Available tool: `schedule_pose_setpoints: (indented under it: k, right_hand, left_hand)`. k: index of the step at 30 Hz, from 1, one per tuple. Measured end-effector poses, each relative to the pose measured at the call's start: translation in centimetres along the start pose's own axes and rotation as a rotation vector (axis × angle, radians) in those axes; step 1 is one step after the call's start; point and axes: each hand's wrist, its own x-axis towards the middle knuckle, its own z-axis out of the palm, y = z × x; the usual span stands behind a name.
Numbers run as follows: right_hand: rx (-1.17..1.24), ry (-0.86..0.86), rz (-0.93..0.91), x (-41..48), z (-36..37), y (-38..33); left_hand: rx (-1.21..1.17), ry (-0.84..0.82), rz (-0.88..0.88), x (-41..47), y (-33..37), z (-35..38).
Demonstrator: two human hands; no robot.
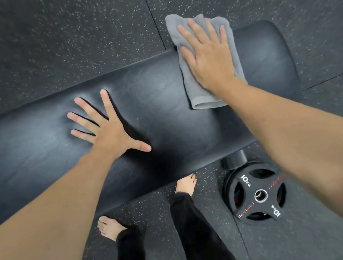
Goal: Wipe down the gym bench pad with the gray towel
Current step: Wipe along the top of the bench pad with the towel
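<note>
pressing the gray towel (205, 61) flat under my right hand (207, 57), fingers spread, while my left hand (106, 130) lies splayed, empty, steadying the bench pad (164, 113).

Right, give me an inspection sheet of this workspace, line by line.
Surface: black bench pad, faintly streaked.
Job's things: gray towel, folded, lying across the pad near its right end, far edge overhanging.
Clutter: weight plates marked 10 KG on the floor by the bench.
Grippers: right hand flat on the towel; left hand spread flat on bare pad.
Cables: nothing seen.
Surroundings: speckled rubber floor; bare feet beside the bench.
</note>
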Motion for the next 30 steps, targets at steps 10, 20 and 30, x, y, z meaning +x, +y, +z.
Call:
schedule_pose_setpoints:
  k: [10,20,30]
  right_hand:
    - [-0.011,0.067,0.019,-11.5,1.9,5.2]
    - [-0.063,-0.013,-0.066,-18.6,2.4,9.7]
    - [0.037,0.037,0.148,-3.0,-1.0,6.9]
  left_hand:
    - [-0.016,0.016,0.007,-1.8,0.3,-0.7]
    - [0.158,-0.068,0.516,-0.1,12.5,-1.7]
    - [0.255,-0.059,0.467,1.3,13.1,0.7]
